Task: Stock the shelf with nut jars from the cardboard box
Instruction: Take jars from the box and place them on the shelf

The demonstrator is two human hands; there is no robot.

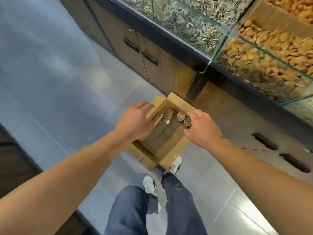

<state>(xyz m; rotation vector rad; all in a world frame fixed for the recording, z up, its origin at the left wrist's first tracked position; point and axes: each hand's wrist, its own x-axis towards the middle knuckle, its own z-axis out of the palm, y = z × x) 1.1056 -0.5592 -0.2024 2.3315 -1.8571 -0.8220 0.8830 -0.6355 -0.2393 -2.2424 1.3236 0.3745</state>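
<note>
Roughly late stage, by my read: the cardboard box (162, 141) on the floor (50, 82) is open and mostly bare at the bottom. I can't see the shelf from the head view, so I can't confirm what's been stocked. Only the glass bins (254, 61) of seeds and nuts and the cabinet doors (144, 53) below them show up.

What's left in the box, as far as I can tell: four small jars bunched at the far end. Two lie tipped on their sides at the left (165, 117), and two stand upright at the right (183, 118).

Both hands hang over the box. My left hand (135, 121) sits above the left flap, fingers spread and relaxed, holding nothing, just beside the tipped pair. My right hand (202, 128) is curled in next to the nearer upright jar (187, 122). Thumb below it, fingers past it. Touching or about to; I can't tell whether it has a real grip.
</note>
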